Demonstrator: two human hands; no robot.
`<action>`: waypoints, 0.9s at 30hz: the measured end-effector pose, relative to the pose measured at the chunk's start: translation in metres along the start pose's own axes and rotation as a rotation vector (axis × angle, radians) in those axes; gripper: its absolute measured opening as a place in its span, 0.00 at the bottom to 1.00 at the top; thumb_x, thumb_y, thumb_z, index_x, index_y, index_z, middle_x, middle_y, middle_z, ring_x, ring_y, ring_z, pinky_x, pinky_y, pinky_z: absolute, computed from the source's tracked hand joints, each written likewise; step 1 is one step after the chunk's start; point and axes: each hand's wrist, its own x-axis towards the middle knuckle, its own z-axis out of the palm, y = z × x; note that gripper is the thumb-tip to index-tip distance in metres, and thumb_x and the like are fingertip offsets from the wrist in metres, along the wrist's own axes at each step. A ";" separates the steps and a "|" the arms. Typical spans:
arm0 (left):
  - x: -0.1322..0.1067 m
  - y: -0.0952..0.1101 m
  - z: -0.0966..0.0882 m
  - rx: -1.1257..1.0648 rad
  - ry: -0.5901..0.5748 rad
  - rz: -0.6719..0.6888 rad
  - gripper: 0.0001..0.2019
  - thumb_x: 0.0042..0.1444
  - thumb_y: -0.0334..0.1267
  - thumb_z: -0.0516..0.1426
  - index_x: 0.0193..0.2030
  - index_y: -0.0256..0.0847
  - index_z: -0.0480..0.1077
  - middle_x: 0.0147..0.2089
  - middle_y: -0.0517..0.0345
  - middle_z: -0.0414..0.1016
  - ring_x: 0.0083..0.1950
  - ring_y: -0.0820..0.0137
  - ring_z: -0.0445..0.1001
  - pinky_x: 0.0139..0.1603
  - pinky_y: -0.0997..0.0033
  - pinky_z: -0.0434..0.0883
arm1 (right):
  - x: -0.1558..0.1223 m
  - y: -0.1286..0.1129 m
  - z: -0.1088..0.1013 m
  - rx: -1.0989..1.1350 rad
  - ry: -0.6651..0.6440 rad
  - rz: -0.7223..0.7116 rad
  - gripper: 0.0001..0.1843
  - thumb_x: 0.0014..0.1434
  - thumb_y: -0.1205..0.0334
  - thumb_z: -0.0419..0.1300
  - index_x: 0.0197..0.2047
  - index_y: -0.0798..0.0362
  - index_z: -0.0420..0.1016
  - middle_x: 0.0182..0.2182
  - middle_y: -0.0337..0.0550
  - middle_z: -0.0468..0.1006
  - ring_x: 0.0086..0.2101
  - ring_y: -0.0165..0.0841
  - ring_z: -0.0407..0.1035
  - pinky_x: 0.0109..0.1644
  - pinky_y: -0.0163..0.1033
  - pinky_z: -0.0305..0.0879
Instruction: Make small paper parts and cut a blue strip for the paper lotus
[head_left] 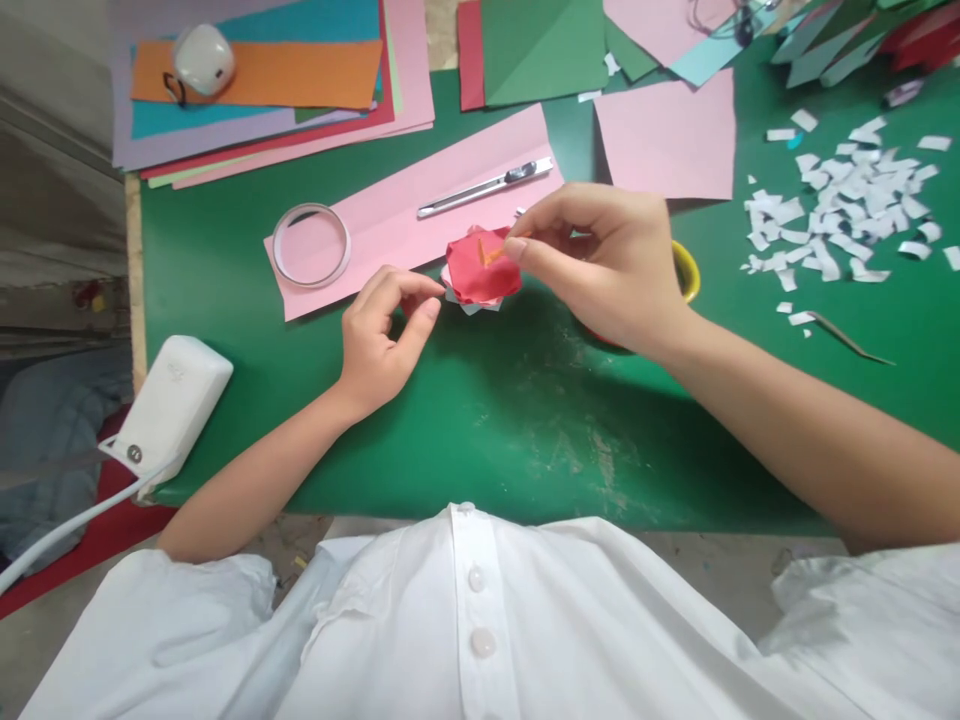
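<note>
A red folded paper flower (pixel 480 268) with pale paper under it lies on the green mat (pixel 487 420). My left hand (pixel 382 335) pinches its left edge between thumb and forefinger. My right hand (pixel 600 262) is above its right side, fingers pinched on a small orange piece (pixel 495 254) that touches the flower's centre.
A long pink paper strip (pixel 390 225) carries a tape ring (pixel 310 243) and a utility knife (pixel 487 184). Coloured paper sheets (pixel 262 90) are stacked at the back. White paper scraps (pixel 847 205) and tweezers (pixel 847 338) lie right. A yellow cup (pixel 688 270) sits behind my right hand. A white device (pixel 171 400) sits at the left edge.
</note>
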 end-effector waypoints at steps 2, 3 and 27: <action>0.001 0.000 0.001 -0.005 0.013 -0.006 0.07 0.65 0.43 0.55 0.42 0.45 0.72 0.36 0.58 0.73 0.37 0.71 0.71 0.38 0.68 0.69 | -0.001 0.002 0.003 -0.007 -0.013 0.010 0.08 0.61 0.60 0.65 0.32 0.53 0.76 0.25 0.38 0.72 0.26 0.26 0.61 0.31 0.36 0.57; 0.001 0.000 0.002 0.005 0.016 -0.003 0.08 0.66 0.44 0.55 0.43 0.46 0.73 0.36 0.58 0.72 0.38 0.71 0.71 0.39 0.67 0.69 | -0.002 0.002 0.004 -0.010 -0.019 0.011 0.08 0.61 0.59 0.66 0.32 0.53 0.76 0.25 0.38 0.72 0.26 0.26 0.60 0.31 0.37 0.57; 0.004 -0.001 0.014 0.309 -0.015 0.337 0.16 0.67 0.43 0.52 0.57 0.47 0.73 0.37 0.55 0.59 0.41 0.69 0.64 0.42 0.66 0.66 | -0.003 0.004 0.012 -0.318 0.072 -0.194 0.06 0.57 0.69 0.60 0.29 0.50 0.70 0.22 0.34 0.65 0.25 0.28 0.59 0.32 0.35 0.58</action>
